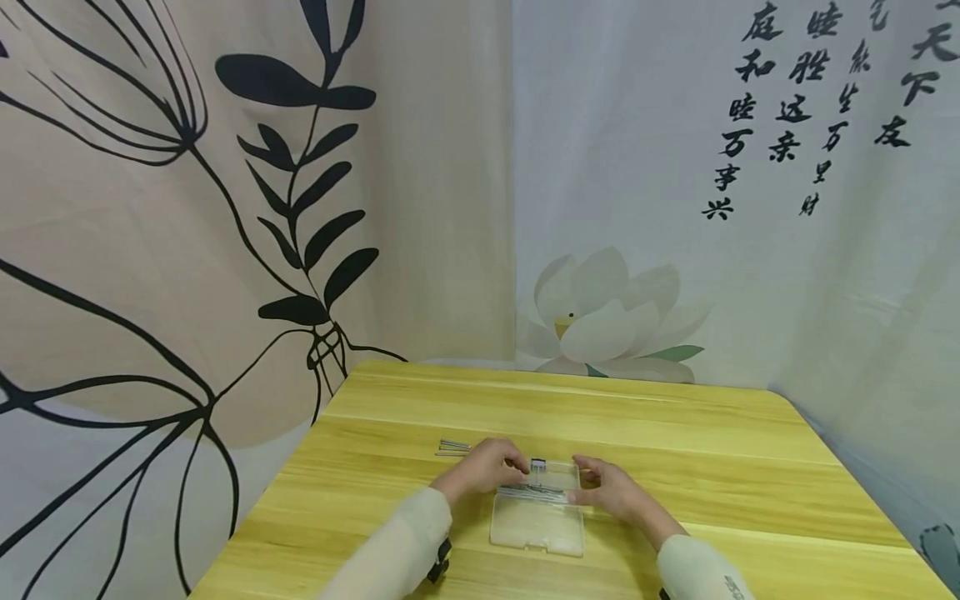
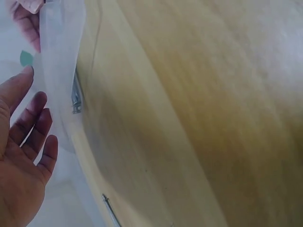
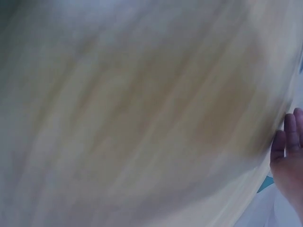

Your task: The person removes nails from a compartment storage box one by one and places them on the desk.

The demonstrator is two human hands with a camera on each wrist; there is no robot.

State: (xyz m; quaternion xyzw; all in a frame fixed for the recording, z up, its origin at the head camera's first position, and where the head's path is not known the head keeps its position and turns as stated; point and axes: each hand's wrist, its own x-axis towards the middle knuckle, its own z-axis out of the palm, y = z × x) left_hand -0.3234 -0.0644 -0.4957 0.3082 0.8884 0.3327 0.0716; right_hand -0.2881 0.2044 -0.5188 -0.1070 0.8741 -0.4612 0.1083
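A translucent plastic case [image 1: 536, 529] lies unfolded on the wooden table, its near half flat and its far half holding thin silver metal rods [image 1: 534, 492]. A small dark-topped piece [image 1: 537, 464] stands out at the far half's back edge. My left hand [image 1: 491, 467] is at the case's left end, fingertips close to it; the left wrist view shows its fingers [image 2: 34, 118] loosely spread, gripping nothing. At the right end my right hand [image 1: 611, 487] holds the case, thumb at the near side and fingers at the far corner. Its outer fingers [image 3: 289, 137] appear fairly straight in the right wrist view.
Several silver metal rods [image 1: 453, 447] lie on the table just left of my left hand. One slim rod [image 2: 110, 210] shows in the left wrist view. The wooden table [image 1: 675, 433] has a printed curtain [image 1: 442, 183] behind it and at its sides.
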